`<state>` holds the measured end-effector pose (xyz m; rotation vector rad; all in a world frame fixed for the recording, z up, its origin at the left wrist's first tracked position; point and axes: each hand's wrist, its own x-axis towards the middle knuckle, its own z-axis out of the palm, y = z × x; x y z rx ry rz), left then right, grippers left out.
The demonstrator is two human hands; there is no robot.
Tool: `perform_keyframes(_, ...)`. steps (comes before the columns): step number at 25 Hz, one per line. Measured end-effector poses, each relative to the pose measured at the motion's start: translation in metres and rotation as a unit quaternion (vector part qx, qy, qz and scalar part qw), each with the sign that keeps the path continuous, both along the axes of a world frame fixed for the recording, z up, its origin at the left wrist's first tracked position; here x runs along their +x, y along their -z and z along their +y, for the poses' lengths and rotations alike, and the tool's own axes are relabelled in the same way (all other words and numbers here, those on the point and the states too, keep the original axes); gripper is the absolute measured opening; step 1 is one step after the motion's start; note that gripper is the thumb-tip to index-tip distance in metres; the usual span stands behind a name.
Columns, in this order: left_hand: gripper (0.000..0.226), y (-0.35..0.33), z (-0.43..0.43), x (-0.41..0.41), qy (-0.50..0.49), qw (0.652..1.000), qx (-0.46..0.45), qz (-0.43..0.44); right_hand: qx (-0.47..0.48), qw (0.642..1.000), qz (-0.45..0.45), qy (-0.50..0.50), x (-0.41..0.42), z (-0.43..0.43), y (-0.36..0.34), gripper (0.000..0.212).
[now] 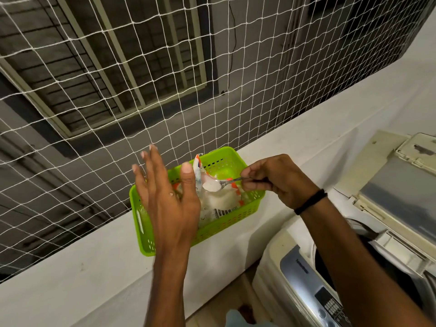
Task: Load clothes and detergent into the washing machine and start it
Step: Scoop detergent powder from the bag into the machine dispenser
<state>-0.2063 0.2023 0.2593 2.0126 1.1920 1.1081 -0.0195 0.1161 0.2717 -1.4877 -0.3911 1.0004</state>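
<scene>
A green plastic basket (pixel 236 218) sits on the white ledge and holds an opened detergent packet (pixel 219 204) with white powder inside. My right hand (pixel 276 180) pinches the handle of a metal spoon (pixel 218 185) heaped with white powder, held just above the packet. My left hand (pixel 167 192) hovers over the basket's left half with fingers spread and nothing in it, its thumb close to the packet's torn top. The top-loading washing machine (pixel 306 279) stands at the lower right with its lid (pixel 396 185) raised and the dark drum opening partly hidden by my right forearm.
The white ledge (pixel 94 260) runs diagonally under a white safety net (pixel 118 90), beyond which are a grey wall and barred windows. The machine's control panel (pixel 328 303) faces the lower edge. A narrow gap of floor lies between ledge and machine.
</scene>
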Motion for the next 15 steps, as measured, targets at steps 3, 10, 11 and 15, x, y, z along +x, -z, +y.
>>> perform_keyframes(3,0.073,-0.002,-0.004,0.010,-0.001,0.997,0.060,0.039,0.004,1.000,0.006,0.007,0.003,-0.011,0.000,0.021)
perform_keyframes(10,0.074,-0.007,-0.025,0.048,0.057,0.993,0.108,-0.007,0.021,0.995,0.027,0.089,0.026,-0.068,-0.002,0.020)
perform_keyframes(11,0.073,-0.008,-0.028,0.055,0.066,0.991,0.116,-0.014,0.024,0.994,0.029,0.103,0.029,-0.079,-0.002,0.020)
perform_keyframes(15,0.068,-0.007,-0.056,0.092,0.140,0.979,0.136,-0.063,0.042,0.980,0.034,0.190,0.047,-0.131,0.001,0.021)
